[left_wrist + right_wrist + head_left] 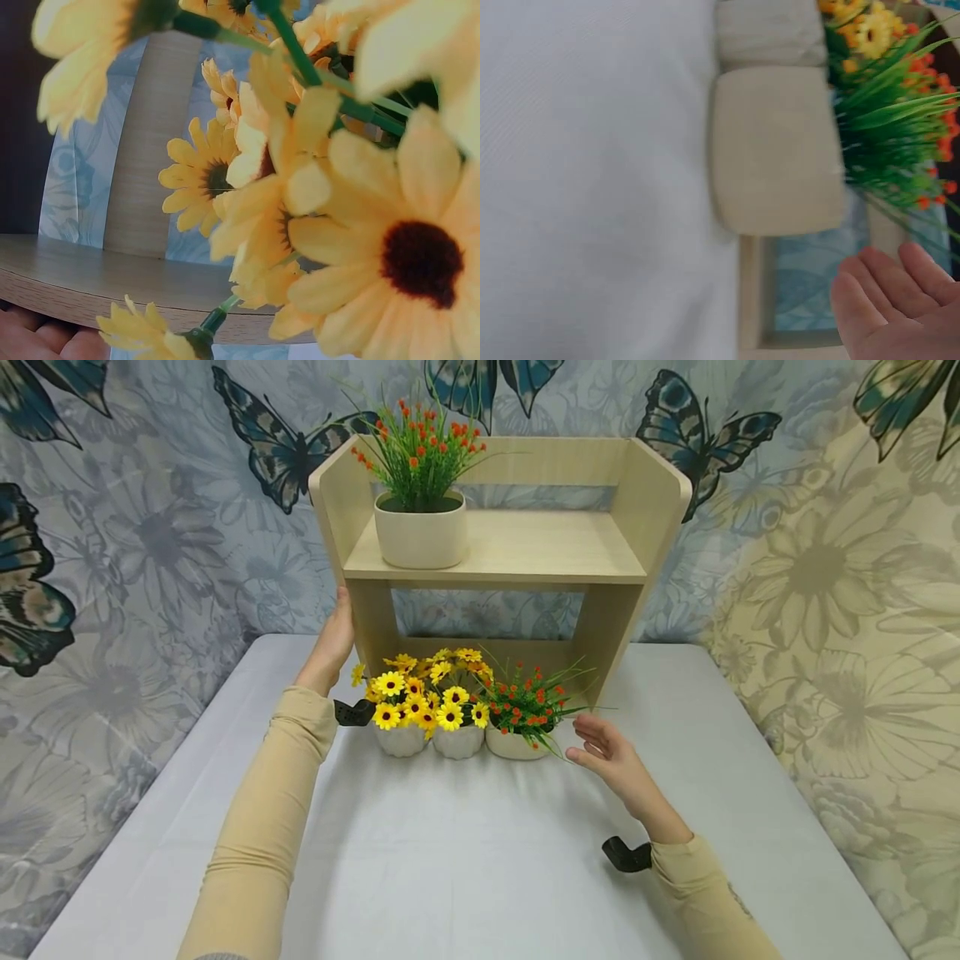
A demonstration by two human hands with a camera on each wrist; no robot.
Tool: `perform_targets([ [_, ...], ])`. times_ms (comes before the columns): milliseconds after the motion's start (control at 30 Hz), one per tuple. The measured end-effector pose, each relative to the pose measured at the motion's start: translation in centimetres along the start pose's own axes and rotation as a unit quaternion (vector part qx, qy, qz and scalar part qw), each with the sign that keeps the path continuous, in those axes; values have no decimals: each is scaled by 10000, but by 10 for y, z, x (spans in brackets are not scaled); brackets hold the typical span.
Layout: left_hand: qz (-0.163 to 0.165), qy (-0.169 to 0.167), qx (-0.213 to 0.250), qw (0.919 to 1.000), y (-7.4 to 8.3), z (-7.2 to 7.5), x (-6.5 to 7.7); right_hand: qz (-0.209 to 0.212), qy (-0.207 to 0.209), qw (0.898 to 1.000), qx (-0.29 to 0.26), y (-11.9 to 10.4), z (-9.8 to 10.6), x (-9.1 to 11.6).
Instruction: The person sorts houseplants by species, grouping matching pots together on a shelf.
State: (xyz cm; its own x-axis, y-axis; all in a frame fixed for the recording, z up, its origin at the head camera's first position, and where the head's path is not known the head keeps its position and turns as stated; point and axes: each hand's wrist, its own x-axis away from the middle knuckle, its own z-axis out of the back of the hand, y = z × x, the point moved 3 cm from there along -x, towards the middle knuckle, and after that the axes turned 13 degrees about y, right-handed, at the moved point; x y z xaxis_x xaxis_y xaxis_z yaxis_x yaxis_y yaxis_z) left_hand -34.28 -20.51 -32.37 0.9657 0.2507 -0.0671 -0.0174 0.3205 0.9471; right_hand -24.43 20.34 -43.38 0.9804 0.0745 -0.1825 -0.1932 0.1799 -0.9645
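Note:
My left hand (330, 643) rests against the left side panel of a light wooden two-tier shelf (510, 543); some of its fingers (82, 345) show at the lower corner of the left wrist view. My right hand (611, 760) is beside a pot of red flowers (521, 743), its fingers loosely bent and holding nothing. In the right wrist view that cream pot (776, 150) stands apart from the fingers. Two white pots of yellow daisies, one at the left (401, 741) and one in the middle (459, 743), stand in line with it before the shelf.
On the upper board, toward the left, stands a larger white pot of orange-red flowers (422, 535). The table (450, 860) has a white cover. Butterfly-patterned cloth (150, 527) hangs behind and at the sides. Yellow daisies (420, 262) fill much of the left wrist view.

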Motion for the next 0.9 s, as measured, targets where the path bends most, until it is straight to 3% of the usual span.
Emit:
perform_targets([
  [300, 30, 77, -9, 10000, 0, 2, 3, -363, -361, 9986, 93, 15, -15, -14],
  [633, -25, 84, 21, 10000, 2, -2, 4, -769, -292, 9965, 135, 32, -26, -23],
  [900, -40, 106, -28, 9999, 2, -1, 5, -765, -197, 9968, -100, 39, -40, -35],
])
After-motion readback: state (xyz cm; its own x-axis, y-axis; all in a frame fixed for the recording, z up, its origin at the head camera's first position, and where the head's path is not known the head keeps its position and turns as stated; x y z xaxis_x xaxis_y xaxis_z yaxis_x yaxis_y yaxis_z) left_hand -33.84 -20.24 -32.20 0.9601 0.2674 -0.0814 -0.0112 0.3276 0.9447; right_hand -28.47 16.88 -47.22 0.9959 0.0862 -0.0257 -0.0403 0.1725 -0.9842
